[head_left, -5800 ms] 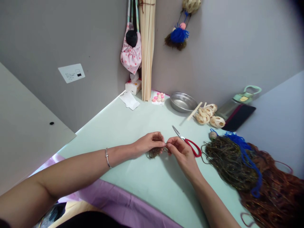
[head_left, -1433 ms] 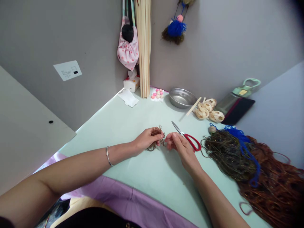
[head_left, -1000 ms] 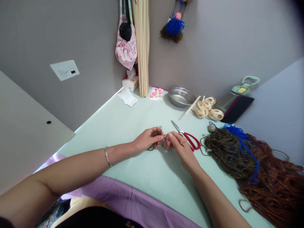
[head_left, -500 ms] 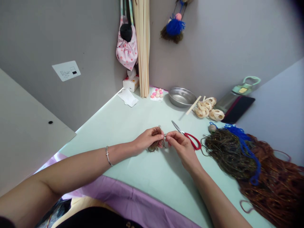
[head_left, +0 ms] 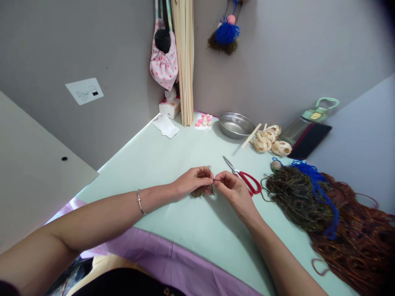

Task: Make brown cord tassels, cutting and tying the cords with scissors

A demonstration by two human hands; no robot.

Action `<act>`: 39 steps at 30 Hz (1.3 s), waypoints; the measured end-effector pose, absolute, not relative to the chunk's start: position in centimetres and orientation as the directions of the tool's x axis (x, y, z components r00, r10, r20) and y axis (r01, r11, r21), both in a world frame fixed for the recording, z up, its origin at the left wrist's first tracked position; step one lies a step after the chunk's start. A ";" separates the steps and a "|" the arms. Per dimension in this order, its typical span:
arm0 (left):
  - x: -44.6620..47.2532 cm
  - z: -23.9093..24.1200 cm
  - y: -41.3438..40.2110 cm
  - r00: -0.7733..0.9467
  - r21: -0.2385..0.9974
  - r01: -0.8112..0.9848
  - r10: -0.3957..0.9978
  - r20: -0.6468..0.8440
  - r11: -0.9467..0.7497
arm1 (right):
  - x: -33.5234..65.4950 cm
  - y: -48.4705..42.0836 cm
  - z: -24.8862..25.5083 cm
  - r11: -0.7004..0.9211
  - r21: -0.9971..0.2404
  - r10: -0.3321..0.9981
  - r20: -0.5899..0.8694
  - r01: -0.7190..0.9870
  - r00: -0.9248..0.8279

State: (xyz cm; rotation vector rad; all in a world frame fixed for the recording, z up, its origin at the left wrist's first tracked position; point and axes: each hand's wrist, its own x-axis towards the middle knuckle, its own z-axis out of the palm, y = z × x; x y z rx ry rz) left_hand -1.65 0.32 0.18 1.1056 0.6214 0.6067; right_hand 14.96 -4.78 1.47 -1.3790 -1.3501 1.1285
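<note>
My left hand [head_left: 190, 182] is closed around a small bundle of brown cord [head_left: 202, 190] at the middle of the pale green table [head_left: 173, 156]. My right hand [head_left: 232, 190] meets it fingertip to fingertip and pinches a thin strand coming off the bundle. Red-handled scissors [head_left: 245, 177] lie on the table just behind my right hand, blades pointing away from me. A silver bracelet [head_left: 139, 201] is on my left wrist.
A big heap of olive, blue and rust cord [head_left: 324, 209] covers the table's right side. At the back stand a metal bowl [head_left: 236, 124], woven rattan balls [head_left: 271, 143], pink beads [head_left: 203, 121], a tissue box [head_left: 169, 107] and upright bamboo strips [head_left: 184, 61]. A dark phone [head_left: 310, 140] lies far right.
My hands have stayed together at the bundle, with the right fingers shifting slightly as they work the strand. The camera view has wobbled a little.
</note>
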 end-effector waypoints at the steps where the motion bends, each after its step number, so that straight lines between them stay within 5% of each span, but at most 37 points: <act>1: -1.6 0.2 0.3 0.679 0.928 -0.142 0.716 -0.161 0.344 | 14.9 -4.8 1.4 -0.030 -0.978 0.999 -0.032 0.208 -0.006; 19: -1.7 0.8 0.6 0.699 0.792 -0.319 0.694 -0.174 0.520 | 15.2 -4.7 0.9 -0.056 -0.980 0.998 -0.062 0.190 -0.026; 28: -1.5 -0.6 0.7 0.671 0.930 -0.225 0.738 -0.068 0.290 | 15.3 -4.5 1.2 -0.027 -0.995 0.999 -0.024 0.095 0.031; 33: -1.6 -0.5 0.4 0.759 0.905 -0.176 0.639 -0.126 0.388 | 15.3 -4.6 1.3 -0.027 -0.998 0.998 -0.024 0.050 0.055; 39: -1.6 -0.4 0.8 0.714 0.876 -0.250 0.690 -0.121 0.412 | 15.6 -4.8 1.4 -0.043 -0.991 0.999 -0.044 0.131 -0.006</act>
